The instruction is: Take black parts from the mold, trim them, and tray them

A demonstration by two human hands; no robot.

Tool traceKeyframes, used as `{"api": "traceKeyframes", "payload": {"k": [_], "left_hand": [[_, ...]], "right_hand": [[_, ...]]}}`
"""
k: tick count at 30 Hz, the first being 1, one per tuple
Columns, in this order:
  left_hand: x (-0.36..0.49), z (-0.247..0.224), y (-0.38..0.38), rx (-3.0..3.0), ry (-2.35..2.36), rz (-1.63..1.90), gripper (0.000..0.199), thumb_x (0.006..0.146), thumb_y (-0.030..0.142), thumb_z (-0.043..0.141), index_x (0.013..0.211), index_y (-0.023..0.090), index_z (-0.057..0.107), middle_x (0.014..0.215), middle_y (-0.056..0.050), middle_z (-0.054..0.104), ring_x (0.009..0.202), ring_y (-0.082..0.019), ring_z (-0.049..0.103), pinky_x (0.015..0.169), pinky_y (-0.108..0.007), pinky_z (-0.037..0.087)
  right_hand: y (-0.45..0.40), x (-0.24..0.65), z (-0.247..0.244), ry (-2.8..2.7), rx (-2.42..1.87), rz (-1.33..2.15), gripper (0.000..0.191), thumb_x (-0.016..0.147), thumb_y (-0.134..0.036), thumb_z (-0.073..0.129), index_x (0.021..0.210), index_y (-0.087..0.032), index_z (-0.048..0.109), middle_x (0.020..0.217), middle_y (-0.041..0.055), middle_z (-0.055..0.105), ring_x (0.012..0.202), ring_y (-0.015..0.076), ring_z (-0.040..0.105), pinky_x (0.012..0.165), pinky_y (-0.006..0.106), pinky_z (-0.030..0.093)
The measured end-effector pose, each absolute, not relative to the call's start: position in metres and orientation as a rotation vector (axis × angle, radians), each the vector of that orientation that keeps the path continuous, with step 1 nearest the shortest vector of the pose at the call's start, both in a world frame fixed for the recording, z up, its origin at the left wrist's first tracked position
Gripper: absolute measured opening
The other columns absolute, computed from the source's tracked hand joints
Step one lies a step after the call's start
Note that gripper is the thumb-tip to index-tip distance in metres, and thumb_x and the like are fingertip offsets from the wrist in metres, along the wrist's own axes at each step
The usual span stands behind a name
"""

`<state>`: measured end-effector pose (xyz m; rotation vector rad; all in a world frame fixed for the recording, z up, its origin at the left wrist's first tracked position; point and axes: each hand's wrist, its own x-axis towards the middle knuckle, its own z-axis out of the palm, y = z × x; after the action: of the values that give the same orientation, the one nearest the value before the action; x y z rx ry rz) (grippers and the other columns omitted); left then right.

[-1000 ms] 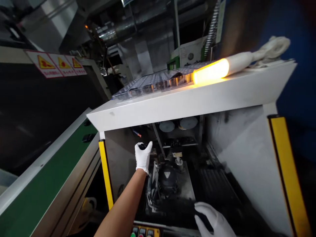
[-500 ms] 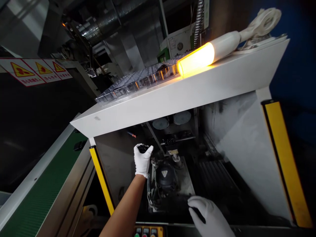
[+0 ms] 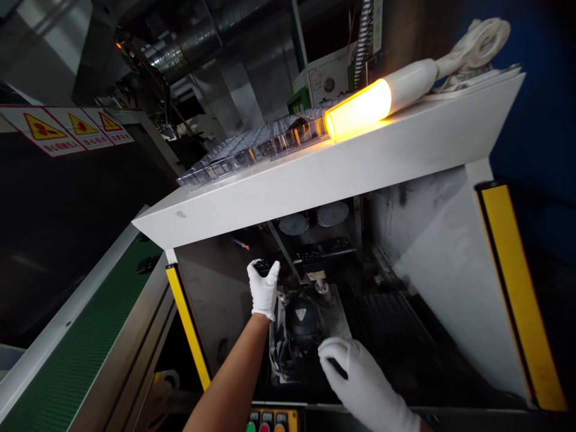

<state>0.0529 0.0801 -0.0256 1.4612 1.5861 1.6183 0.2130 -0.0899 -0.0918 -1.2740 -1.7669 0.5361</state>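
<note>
My left hand, in a white glove, reaches inside the machine opening. Its thumb and fingers close on a small glossy black part, partly covered by the glove, so its exact kind does not show. My right hand, also gloved in white, hovers in front of the fixture. Its thumb and fingertips meet in a loose pinch with a gap behind them, and no object shows there. Between the hands stands a dark rounded fixture bearing a pale triangular label, on a metal base plate.
Yellow posts flank the opening, below a white ledge. Clear plastic trays and a glowing orange lamp lie on the ledge. A green conveyor belt runs along the left. A button box sits at the bottom.
My right hand has moved left and up, closer to the dark fixture. My left hand still holds the black part at nearly the same place. The view has shifted slightly.
</note>
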Motion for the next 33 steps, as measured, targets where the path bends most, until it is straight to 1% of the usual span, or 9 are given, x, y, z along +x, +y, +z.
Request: {"api": "traceKeyframes", "payload": {"k": [3, 7, 10, 14, 18, 25, 28, 31, 33], "left_hand": [[0.033, -0.026, 0.078, 1.652, 1.468, 1.491, 0.039, 0.08, 0.046, 0.066, 0.108, 0.022, 0.053, 0.102, -0.004, 0.062, 0.097, -0.018, 0.06, 0.096, -0.034, 0.046], [0.015, -0.021, 0.078, 1.697, 1.306, 1.386, 0.04, 0.083, 0.047, 0.064, 0.112, 0.02, 0.059, 0.113, -0.007, 0.064, 0.11, -0.019, 0.059, 0.105, -0.035, 0.041], [0.007, -0.016, 0.078, 1.542, 1.171, 1.315, 0.044, 0.08, 0.047, 0.068, 0.114, 0.019, 0.063, 0.119, -0.009, 0.066, 0.115, -0.02, 0.059, 0.107, -0.034, 0.041], [0.0, -0.012, 0.077, 1.162, 0.944, 1.226, 0.05, 0.08, 0.041, 0.071, 0.124, 0.019, 0.061, 0.124, -0.011, 0.066, 0.113, -0.023, 0.063, 0.104, -0.039, 0.045], [-0.002, -0.012, 0.081, 0.975, 0.827, 1.247, 0.042, 0.077, 0.029, 0.072, 0.117, 0.016, 0.065, 0.12, -0.011, 0.068, 0.113, -0.025, 0.062, 0.105, -0.04, 0.044], [-0.004, -0.013, 0.091, 0.954, 0.798, 1.194, 0.036, 0.074, 0.022, 0.067, 0.109, 0.014, 0.069, 0.106, -0.01, 0.072, 0.105, -0.024, 0.063, 0.102, -0.039, 0.043], [-0.005, -0.013, 0.093, 0.992, 0.826, 1.196, 0.038, 0.069, 0.019, 0.065, 0.107, 0.014, 0.069, 0.103, -0.008, 0.072, 0.099, -0.022, 0.064, 0.097, -0.037, 0.044], [-0.006, -0.013, 0.093, 0.991, 0.936, 1.243, 0.04, 0.065, 0.015, 0.063, 0.105, 0.017, 0.068, 0.09, -0.004, 0.071, 0.084, -0.017, 0.063, 0.087, -0.032, 0.046], [-0.006, -0.014, 0.092, 1.001, 0.984, 1.264, 0.039, 0.064, 0.016, 0.063, 0.103, 0.017, 0.068, 0.087, -0.003, 0.07, 0.082, -0.016, 0.062, 0.083, -0.031, 0.046]], "right_hand": [[-0.067, 0.21, -0.073, -1.672, -1.168, 0.622, 0.019, 0.09, -0.018, 0.048, 0.09, -0.024, 0.065, 0.095, 0.0034, 0.071, 0.09, 0.0177, 0.067, 0.083, 0.032, 0.055], [-0.031, 0.199, -0.044, -1.56, -1.068, 0.664, 0.018, 0.09, -0.023, 0.049, 0.089, -0.022, 0.066, 0.093, 0.0047, 0.071, 0.088, 0.0183, 0.066, 0.085, 0.034, 0.053], [-0.003, 0.185, -0.026, -1.466, -1.065, 0.782, 0.023, 0.091, -0.031, 0.048, 0.099, -0.021, 0.067, 0.094, 0.0063, 0.072, 0.086, 0.0187, 0.067, 0.083, 0.035, 0.054], [0.032, 0.164, -0.017, -1.236, -1.059, 1.021, 0.033, 0.087, -0.038, 0.052, 0.112, -0.019, 0.064, 0.105, 0.0097, 0.071, 0.094, 0.0211, 0.068, 0.085, 0.037, 0.054], [0.059, 0.148, -0.02, -1.13, -1.096, 1.109, 0.034, 0.083, -0.038, 0.053, 0.107, -0.019, 0.065, 0.105, 0.0093, 0.071, 0.089, 0.0213, 0.069, 0.076, 0.036, 0.056], [0.077, 0.144, -0.019, -1.085, -1.149, 1.138, 0.026, 0.072, -0.035, 0.057, 0.09, -0.018, 0.066, 0.077, 0.0027, 0.069, 0.07, 0.0179, 0.066, 0.067, 0.031, 0.052], [0.076, 0.142, -0.018, -1.053, -1.165, 1.15, 0.028, 0.069, -0.034, 0.057, 0.089, -0.018, 0.066, 0.075, 0.0019, 0.067, 0.068, 0.0165, 0.064, 0.064, 0.029, 0.05], [0.075, 0.14, -0.019, -1.024, -1.173, 1.144, 0.028, 0.067, -0.035, 0.056, 0.088, -0.018, 0.065, 0.076, 0.0014, 0.066, 0.067, 0.0157, 0.063, 0.062, 0.028, 0.048], [0.076, 0.139, -0.021, -1.012, -1.175, 1.138, 0.028, 0.066, -0.035, 0.056, 0.087, -0.018, 0.065, 0.075, 0.0007, 0.066, 0.066, 0.0153, 0.062, 0.062, 0.028, 0.047]]}}
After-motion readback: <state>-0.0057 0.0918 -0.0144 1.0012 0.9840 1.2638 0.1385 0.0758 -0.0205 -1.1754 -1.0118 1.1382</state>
